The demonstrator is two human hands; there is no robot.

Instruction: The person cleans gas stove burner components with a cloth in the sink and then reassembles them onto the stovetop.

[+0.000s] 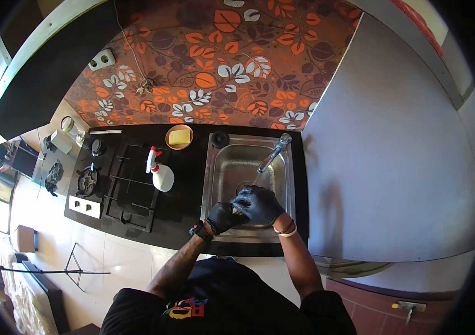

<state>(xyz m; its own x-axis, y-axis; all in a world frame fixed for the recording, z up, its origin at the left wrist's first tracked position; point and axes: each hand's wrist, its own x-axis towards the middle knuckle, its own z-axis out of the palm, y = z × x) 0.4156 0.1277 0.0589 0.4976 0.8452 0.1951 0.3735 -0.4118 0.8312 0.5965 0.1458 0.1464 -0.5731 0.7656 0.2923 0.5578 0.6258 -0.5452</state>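
Observation:
Both hands wear black gloves and meet over the metal sink (227,167). My left hand (223,218) is closed, with a watch at its wrist. My right hand (259,205) is bent with its fingers drawn together, close against the left. Between them shows a small brownish-grey edge of something, mostly covered by the gloves; its kind cannot be told. Just above the hands is the tap (274,153), its spout pointing down towards them, and a thin stream seems to fall from it.
Left of the sink stand a white spray bottle (162,177) with a red-and-white trigger and a bowl (189,144) holding a yellow sponge (179,137). A black round piece (219,139) sits at the sink's back corner. Further left are a grate (151,211) and a burner (87,181).

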